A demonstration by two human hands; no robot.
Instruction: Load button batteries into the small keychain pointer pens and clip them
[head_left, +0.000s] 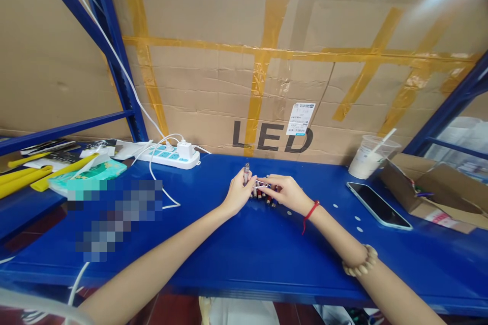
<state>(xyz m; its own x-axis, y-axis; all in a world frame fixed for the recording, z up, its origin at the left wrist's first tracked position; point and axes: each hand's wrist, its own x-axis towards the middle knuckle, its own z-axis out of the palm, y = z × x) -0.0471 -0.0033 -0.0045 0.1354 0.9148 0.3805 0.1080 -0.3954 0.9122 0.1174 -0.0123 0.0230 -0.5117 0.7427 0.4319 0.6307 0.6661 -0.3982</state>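
Small printed cylinder (246, 173) upright in left hand (242, 188), thumb and fingers pinching it

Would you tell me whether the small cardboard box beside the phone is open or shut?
The box is open: its flaps are spread and its inside shows.

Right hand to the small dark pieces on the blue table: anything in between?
Nothing visible. The right hand is right at the small dark pieces. The left hand is beside them, not between. The phone lies well off to the right.
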